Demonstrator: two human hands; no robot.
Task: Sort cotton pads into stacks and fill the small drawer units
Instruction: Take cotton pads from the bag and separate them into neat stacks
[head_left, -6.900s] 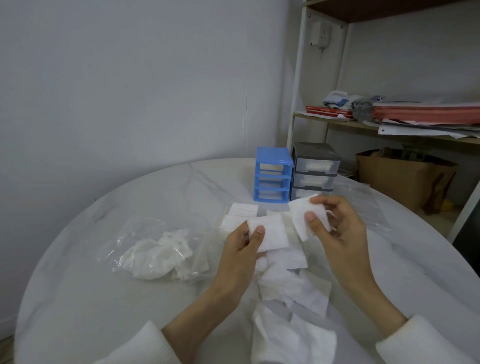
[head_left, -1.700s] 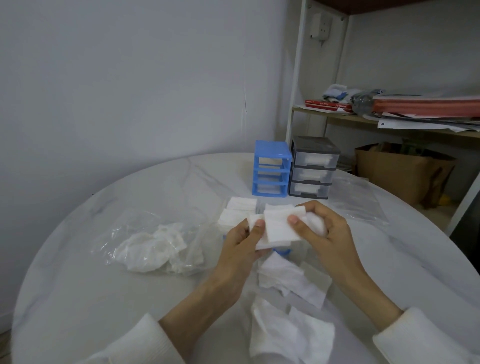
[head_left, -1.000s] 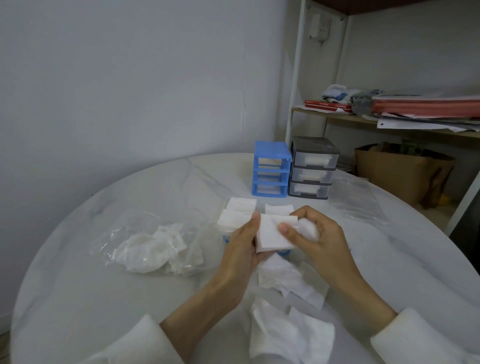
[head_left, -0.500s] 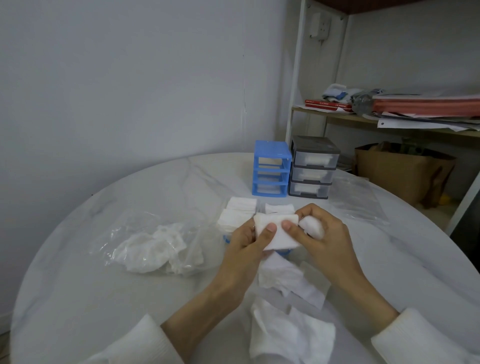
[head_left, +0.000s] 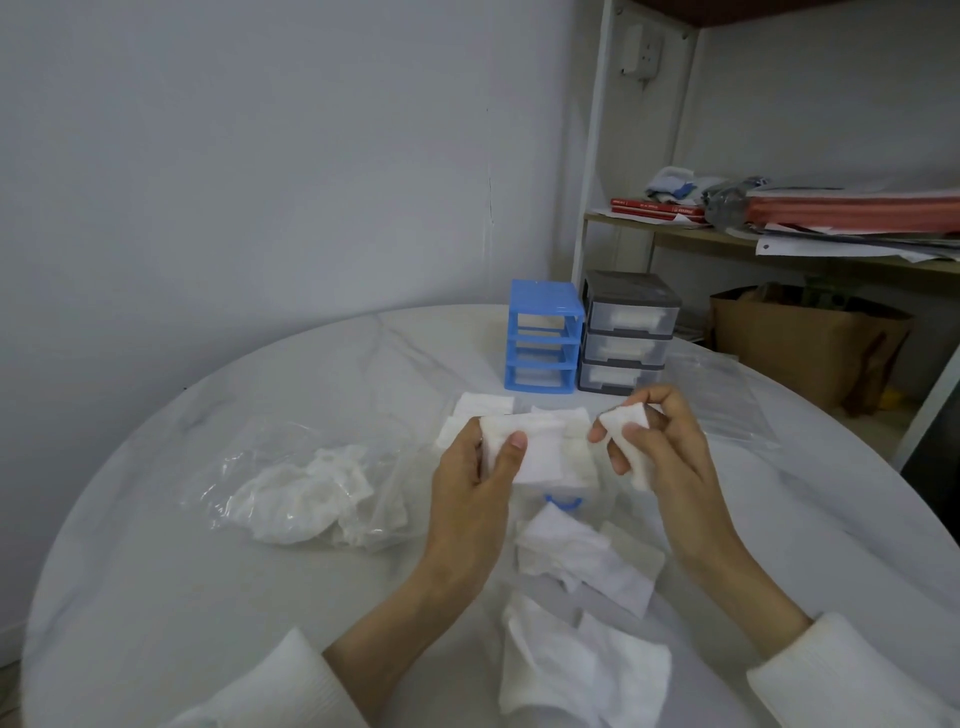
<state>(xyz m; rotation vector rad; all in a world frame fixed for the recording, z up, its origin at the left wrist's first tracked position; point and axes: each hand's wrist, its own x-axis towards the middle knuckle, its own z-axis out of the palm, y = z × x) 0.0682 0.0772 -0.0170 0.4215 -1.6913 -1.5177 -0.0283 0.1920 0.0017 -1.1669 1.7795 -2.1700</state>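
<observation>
My left hand (head_left: 475, 483) pinches a small stack of white square cotton pads (head_left: 537, 452) above the table's middle. My right hand (head_left: 657, 447) is a little to the right of it, apart from the stack, with another crumpled cotton pad (head_left: 626, 420) held in its fingers. Loose pads (head_left: 576, 561) lie scattered below the hands, and more (head_left: 582, 675) near the front edge. Neat pad stacks (head_left: 480, 405) sit behind my left hand. A blue drawer unit (head_left: 543, 343) and a grey drawer unit (head_left: 626, 332) stand side by side at the back. A blue drawer handle (head_left: 563, 503) peeks out under the held stack.
A clear plastic bag with crumpled white pads (head_left: 306, 493) lies at the left. Another clear bag (head_left: 722, 395) lies flat at the right. The round marble table (head_left: 208, 597) ends close behind the drawer units. A shelf (head_left: 779, 244) with papers and a brown paper bag (head_left: 810, 348) stand beyond.
My right hand has let go of the shared stack and moved right, keeping a pad of its own. The left hand still holds the stack in about the same place.
</observation>
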